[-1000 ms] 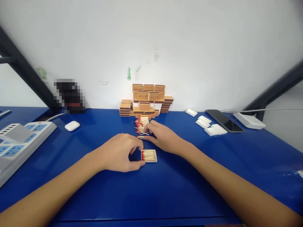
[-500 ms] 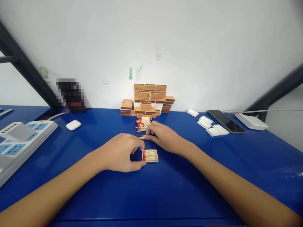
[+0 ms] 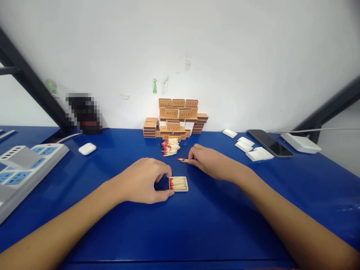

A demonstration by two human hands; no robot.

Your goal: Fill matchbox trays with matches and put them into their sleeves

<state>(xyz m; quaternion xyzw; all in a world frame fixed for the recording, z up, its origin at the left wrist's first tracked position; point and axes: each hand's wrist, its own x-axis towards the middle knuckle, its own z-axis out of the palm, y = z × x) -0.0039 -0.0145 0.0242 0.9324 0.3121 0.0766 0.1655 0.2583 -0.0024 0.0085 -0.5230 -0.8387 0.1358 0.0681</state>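
A white matchbox tray (image 3: 186,183) lies flat on the blue table, holding red-tipped matches in a layer. My left hand (image 3: 147,180) rests at its left end, thumb and index finger gripping the two left corners. Between the fingertips of my right hand (image 3: 208,162) are a few matches (image 3: 182,160), their red heads pointing left, just above the tabletop and beyond the tray. Behind them a loose pile of matches (image 3: 170,147) lies in front of the stacked matchboxes (image 3: 172,113).
At the right lie several white tray-like pieces (image 3: 259,154), a black phone (image 3: 270,143) and a white cabled box (image 3: 300,143). A white earbud case (image 3: 87,149) and a power strip (image 3: 47,161) are at the left. The wall (image 3: 239,67) stands behind.
My right hand has moved right, away from the match pile, carrying the matches with it. My left hand and the tray stay in place.
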